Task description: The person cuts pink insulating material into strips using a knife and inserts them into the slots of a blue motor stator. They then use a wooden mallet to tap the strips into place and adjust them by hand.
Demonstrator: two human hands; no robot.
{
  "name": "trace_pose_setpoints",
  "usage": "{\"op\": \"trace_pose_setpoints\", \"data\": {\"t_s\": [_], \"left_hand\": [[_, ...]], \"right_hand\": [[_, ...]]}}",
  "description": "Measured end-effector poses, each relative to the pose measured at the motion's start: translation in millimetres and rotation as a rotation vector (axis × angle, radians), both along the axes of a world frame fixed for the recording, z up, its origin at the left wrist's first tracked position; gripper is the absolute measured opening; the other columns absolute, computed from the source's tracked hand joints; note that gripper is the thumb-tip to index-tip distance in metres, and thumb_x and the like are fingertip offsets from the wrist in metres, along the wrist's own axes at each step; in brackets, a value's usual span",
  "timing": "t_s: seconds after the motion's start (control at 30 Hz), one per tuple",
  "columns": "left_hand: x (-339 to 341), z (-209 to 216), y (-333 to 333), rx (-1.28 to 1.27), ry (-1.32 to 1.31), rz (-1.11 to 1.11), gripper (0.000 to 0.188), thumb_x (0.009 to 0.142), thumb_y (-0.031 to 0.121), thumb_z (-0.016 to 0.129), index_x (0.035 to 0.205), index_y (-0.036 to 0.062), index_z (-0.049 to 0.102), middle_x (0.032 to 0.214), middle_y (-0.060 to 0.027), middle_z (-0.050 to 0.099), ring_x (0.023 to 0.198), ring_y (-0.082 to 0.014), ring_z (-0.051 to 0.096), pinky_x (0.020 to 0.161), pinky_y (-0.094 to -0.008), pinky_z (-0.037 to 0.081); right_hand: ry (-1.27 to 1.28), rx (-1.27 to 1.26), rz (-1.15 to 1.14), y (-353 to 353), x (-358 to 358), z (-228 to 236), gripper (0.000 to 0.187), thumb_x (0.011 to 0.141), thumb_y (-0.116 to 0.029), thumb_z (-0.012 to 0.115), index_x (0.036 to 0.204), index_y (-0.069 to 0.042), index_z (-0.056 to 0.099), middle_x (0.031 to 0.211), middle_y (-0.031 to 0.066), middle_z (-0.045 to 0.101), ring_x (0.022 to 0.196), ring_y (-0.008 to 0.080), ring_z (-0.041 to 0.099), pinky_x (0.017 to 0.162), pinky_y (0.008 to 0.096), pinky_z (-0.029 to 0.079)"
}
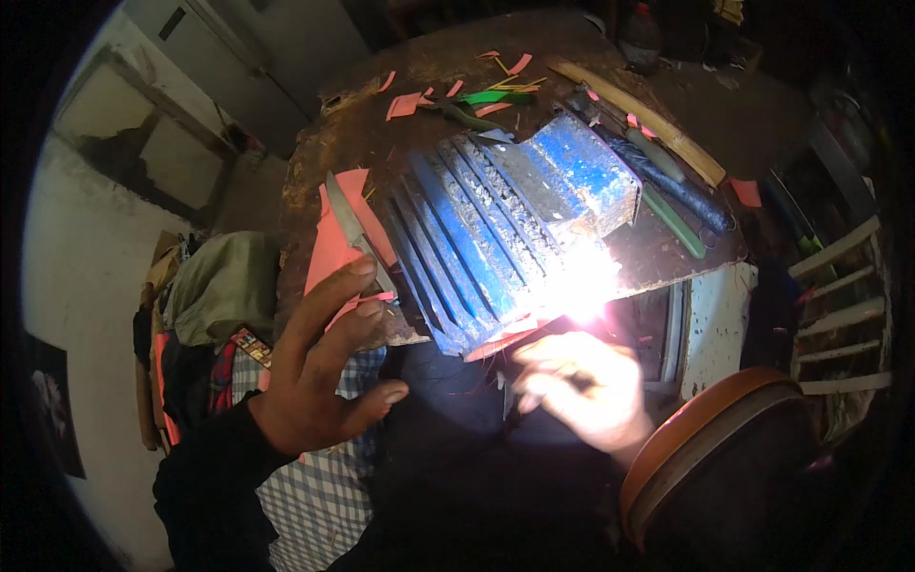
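Head view: shows left hand [319,377] open, fingers spread, thumb well apart from them. Holds nothing visible; has index fingertip over the near end of knife [347,214], can't tell touching or just above. Shows right hand [586,386] half curled near the table edge, thumb close to fingers, washed out by glare; can't tell whether gripping anything.

Has knife lying on pink sheet [334,250], left of blue ribbed metal block [505,224], tip toward the far side. Has block on worn wooden table [551,48], grey flakes across ribs, near edge just beyond right hand, with another pink piece [515,334] showing beneath.

Judging step: seems mid-handling of cut pink material, between grips on the left; can't pin down further. Calls next for care around the knife edge when closing left fingers, and for a clear look past the glare on the right.

Farther out: pink scraps [405,105] and green strip [500,96] at far side, wooden stick [658,114] and green handle [673,224] at right. Below: checked cloth [315,505], orange round rim [710,415].

Writing: shows multicoloured packet [251,346] with print too small to read. Can't make out any brand or label.
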State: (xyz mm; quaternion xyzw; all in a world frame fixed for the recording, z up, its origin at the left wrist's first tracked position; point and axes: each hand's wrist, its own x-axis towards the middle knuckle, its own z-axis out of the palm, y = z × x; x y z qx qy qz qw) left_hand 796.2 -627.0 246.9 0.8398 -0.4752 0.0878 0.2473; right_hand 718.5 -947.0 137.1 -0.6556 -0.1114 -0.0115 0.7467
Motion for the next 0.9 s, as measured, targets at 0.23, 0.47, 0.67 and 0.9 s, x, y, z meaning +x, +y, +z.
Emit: {"op": "trace_pose_setpoints", "data": {"t_s": [0.23, 0.47, 0.67, 0.9], "left_hand": [[15.8, -20.6, -76.4, -0.197, -0.073, 0.100, 0.112, 0.080, 0.034, 0.103, 0.170, 0.0040, 0.042, 0.176, -0.0303, 0.036, 0.162, -0.0552, 0.039, 0.129, -0.0652, 0.041], [25.4, -36.8, -96.3, -0.174, -0.186, 0.148, 0.112, 0.079, 0.038, 0.102, 0.169, 0.0036, 0.045, 0.176, -0.0311, 0.036, 0.162, -0.0577, 0.037, 0.129, -0.0713, 0.033], [51.1, -38.5, -82.0, -0.192, -0.202, 0.017, 0.098, 0.087, 0.028, 0.095, 0.168, 0.0022, 0.045, 0.179, -0.0289, 0.036, 0.170, -0.0529, 0.029, 0.136, -0.0639, 0.031], [76.1, -30.8, -62.8, -0.187, -0.165, -0.087, 0.089, 0.087, 0.026, 0.088, 0.164, 0.0020, 0.052, 0.178, -0.0246, 0.041, 0.171, -0.0487, 0.030, 0.137, -0.0618, 0.031]], "right_hand": [[-0.212, 0.050, -0.637, -24.6, 6.5, -5.3, 0.018, 0.104, 0.014, 0.071, 0.120, 0.006, 0.074, 0.098, 0.0105, 0.081, 0.085, 0.0134, 0.078, 0.078, 0.0275, 0.063], [-0.138, -0.130, -0.663, -37.9, 17.8, -13.7, 0.028, 0.104, 0.008, 0.078, 0.131, 0.004, 0.075, 0.126, 0.0101, 0.077, 0.111, 0.0142, 0.076, 0.098, 0.0281, 0.061], [-0.148, -0.186, -0.510, -27.3, 20.1, -5.2, 0.021, 0.107, 0.004, 0.074, 0.128, 0.006, 0.075, 0.127, 0.0121, 0.078, 0.107, 0.0132, 0.077, 0.095, 0.0281, 0.061], [-0.012, -0.131, -0.497, -8.5, 12.3, -3.2, 0.017, 0.109, -0.001, 0.075, 0.125, 0.005, 0.074, 0.110, 0.0074, 0.081, 0.093, 0.0098, 0.075, 0.083, 0.0278, 0.062]]}}
